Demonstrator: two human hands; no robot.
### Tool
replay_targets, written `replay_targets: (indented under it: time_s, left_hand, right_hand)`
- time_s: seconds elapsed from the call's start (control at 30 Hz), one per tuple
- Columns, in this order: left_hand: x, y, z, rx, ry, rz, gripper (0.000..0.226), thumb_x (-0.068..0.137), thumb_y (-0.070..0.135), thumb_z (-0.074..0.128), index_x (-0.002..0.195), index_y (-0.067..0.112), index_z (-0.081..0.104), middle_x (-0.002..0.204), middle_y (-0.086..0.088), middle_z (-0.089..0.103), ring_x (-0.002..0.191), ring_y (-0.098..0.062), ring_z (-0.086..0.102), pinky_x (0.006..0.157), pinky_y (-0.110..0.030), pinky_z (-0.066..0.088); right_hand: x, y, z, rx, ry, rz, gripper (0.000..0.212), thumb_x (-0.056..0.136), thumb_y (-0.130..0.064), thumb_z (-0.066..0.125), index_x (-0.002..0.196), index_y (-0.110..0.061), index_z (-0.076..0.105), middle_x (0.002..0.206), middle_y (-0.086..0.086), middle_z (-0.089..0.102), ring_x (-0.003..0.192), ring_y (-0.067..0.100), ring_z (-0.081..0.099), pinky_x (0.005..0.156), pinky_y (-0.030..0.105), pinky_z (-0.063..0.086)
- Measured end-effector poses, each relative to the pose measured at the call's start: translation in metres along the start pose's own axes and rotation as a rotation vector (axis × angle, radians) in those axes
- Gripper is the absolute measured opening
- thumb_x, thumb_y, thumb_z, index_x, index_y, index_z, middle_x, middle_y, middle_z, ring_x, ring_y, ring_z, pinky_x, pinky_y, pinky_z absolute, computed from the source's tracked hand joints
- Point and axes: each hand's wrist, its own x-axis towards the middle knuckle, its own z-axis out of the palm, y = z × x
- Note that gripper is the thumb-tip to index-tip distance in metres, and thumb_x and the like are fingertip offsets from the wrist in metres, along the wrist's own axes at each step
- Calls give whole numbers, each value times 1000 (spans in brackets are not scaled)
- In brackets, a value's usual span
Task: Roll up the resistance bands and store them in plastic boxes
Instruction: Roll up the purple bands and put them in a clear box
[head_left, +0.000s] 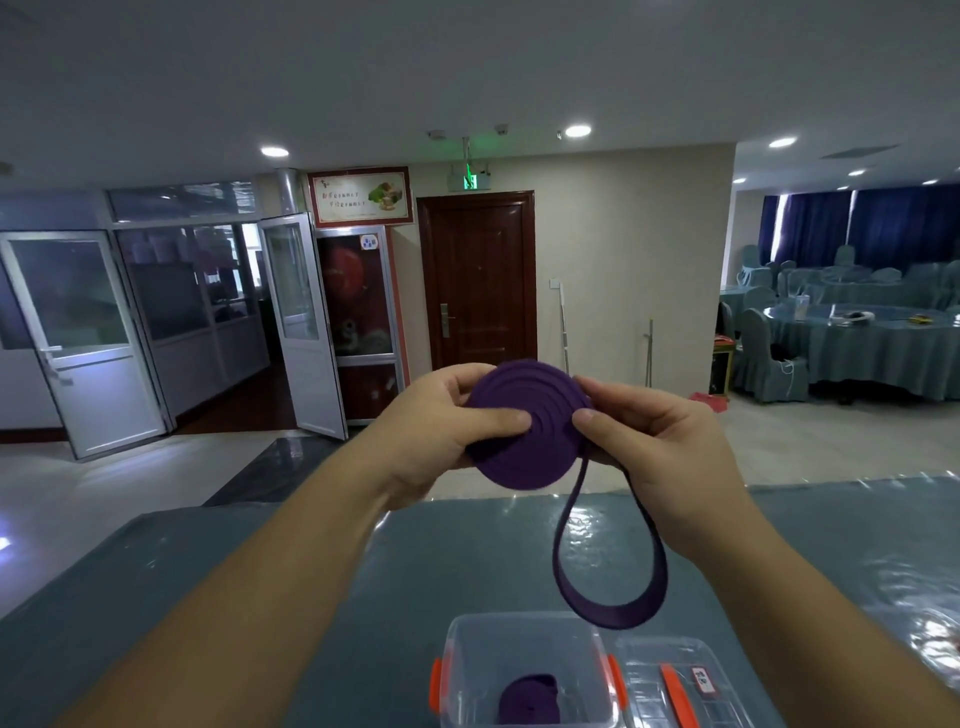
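My left hand (436, 431) and right hand (654, 447) pinch the purple coil (524, 426) at nine and three o'clock; its loose tail (608, 587) hangs toward six, nearer my right, just above the open box (524, 670).

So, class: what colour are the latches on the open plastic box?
Orange latches on the clear plastic box, seen in the head view.

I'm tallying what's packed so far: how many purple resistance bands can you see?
2. One purple band is held up between the left hand and right hand, mostly coiled. One rolled band lies inside the open plastic box; others may sit out of view.
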Motion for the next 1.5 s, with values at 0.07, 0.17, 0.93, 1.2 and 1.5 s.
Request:
replay_targets:
  time_s: [0.07, 0.17, 0.93, 1.2, 1.5]
  left_hand:
    - [-2, 3, -4, 130, -77, -36, 46, 82, 7, 84, 125, 15, 71, 113, -9, 79, 106, -28, 76, 92, -45, 63]
    - [-4, 0, 2, -35, -39, -27, 43, 81, 10, 82, 123, 10, 71, 113, -12, 79, 106, -29, 77, 90, -42, 63]
    - [4, -12, 0, -37, 38, -24, 60, 67, 21, 90, 123, 8, 71, 112, -12, 79, 105, -29, 77, 91, -47, 62]
    - [3, -17, 11, -197, 65, -113, 43, 79, 13, 82, 120, 9, 73, 113, -13, 79, 107, -30, 76, 87, -42, 63]
    - [1, -31, 23, -242, 120, -105, 45, 84, 7, 81, 127, 11, 69, 113, -11, 79, 104, -27, 77, 87, -43, 65]
  right_hand:
    - [-1, 1, -1, -30, -41, 5, 32, 87, 0, 73, 118, -10, 75, 106, 8, 82, 103, 28, 78, 85, 33, 64]
    - [-1, 0, 3, 46, 8, -2, 37, 78, -15, 75, 114, -11, 76, 105, 10, 81, 100, 28, 78, 85, 36, 65]
    - [4, 8, 0, 56, 91, 50, 24, 90, -3, 73, 113, -10, 76, 101, 11, 82, 95, 29, 79, 76, 31, 64]
    - [5, 6, -1, 47, 96, 60, 26, 92, 1, 70, 114, -12, 76, 100, 8, 82, 92, 26, 80, 73, 26, 64]
    - [1, 14, -4, 41, 154, 48, 22, 95, -5, 68, 112, -14, 77, 100, 7, 82, 92, 23, 80, 75, 27, 64]
